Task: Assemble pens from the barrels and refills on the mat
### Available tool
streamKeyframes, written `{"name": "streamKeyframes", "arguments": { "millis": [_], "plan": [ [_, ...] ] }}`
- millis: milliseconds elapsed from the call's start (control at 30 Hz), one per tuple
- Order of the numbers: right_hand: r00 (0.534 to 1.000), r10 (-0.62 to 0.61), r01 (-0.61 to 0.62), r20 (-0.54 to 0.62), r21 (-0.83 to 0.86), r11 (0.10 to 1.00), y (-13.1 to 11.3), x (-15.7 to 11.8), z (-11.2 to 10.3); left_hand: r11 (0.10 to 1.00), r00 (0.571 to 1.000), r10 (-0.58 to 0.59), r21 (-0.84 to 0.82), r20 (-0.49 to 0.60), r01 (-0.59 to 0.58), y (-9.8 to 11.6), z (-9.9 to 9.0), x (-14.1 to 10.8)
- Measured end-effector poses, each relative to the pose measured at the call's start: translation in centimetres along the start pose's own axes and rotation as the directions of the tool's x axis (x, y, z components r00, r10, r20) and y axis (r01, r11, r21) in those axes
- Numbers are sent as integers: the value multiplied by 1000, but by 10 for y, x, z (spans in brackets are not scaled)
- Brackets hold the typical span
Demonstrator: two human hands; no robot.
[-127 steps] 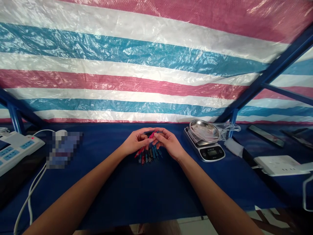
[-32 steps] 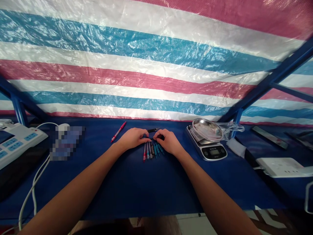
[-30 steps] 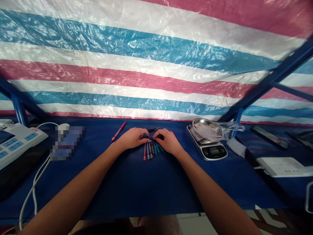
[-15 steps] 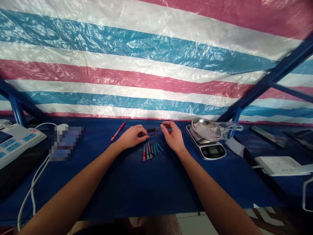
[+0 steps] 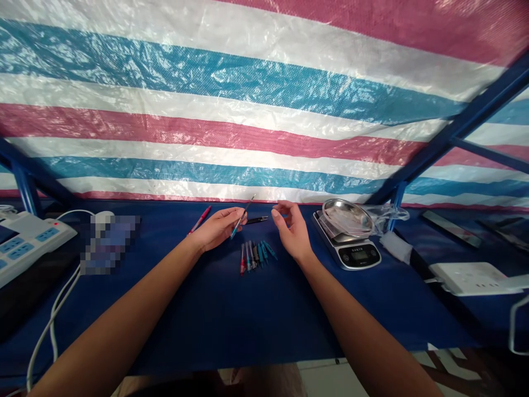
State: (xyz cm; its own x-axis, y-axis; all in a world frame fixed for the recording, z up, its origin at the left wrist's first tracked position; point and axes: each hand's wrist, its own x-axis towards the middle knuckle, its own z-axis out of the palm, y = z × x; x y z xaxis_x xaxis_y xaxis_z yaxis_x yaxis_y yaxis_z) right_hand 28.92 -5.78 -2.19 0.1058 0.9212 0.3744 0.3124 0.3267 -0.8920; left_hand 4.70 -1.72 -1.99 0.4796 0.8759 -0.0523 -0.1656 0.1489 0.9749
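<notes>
My left hand (image 5: 221, 227) is closed on a thin pen refill (image 5: 237, 227), pinched between thumb and fingers. The refill is tilted, its tip up to the right and its bluish end down to the left. My right hand (image 5: 292, 227) rests over the table with thumb and fingers curved apart and nothing visible between them. Black pen parts (image 5: 257, 220) lie between the two hands. Nearer to me is a row of several pen pieces (image 5: 256, 255), red, clear, grey and teal. A red pen (image 5: 200, 219) lies beyond my left wrist, partly hidden by it.
A digital kitchen scale (image 5: 357, 253) with a metal bowl (image 5: 347, 216) and plastic bags stands right of my right hand. Farther right are a white power strip (image 5: 471, 277) and a phone (image 5: 450, 228). At left are another power strip (image 5: 25, 242) and white cables (image 5: 53, 317).
My left hand has lifted the refill from beside the black pen parts and turned it from level to steeply tilted. My right hand has hardly moved.
</notes>
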Motion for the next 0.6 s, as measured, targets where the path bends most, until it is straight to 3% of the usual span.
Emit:
{"name": "streamKeyframes", "arguments": {
  "millis": [167, 333, 433, 600],
  "plan": [
    [960, 90, -50, 267, -155, 987, 9, 1, -8, 973, 998, -54, -225, -14, 49, -7, 1, 4],
    [831, 162, 22, 533, -322, 947, 6, 0, -25, 912, 988, -106, -406, -112, 52, -12, -1, 8],
    [781, 151, 88, 606, -346, 934, 3, -2, -32, 903, 969, -139, -427, -205, 39, -12, -2, 11],
    [823, 55, 200, 565, -379, 904, 3, -3, -35, 888, 940, -163, -460, -301, 7, -13, -3, 12]
  ]
}}
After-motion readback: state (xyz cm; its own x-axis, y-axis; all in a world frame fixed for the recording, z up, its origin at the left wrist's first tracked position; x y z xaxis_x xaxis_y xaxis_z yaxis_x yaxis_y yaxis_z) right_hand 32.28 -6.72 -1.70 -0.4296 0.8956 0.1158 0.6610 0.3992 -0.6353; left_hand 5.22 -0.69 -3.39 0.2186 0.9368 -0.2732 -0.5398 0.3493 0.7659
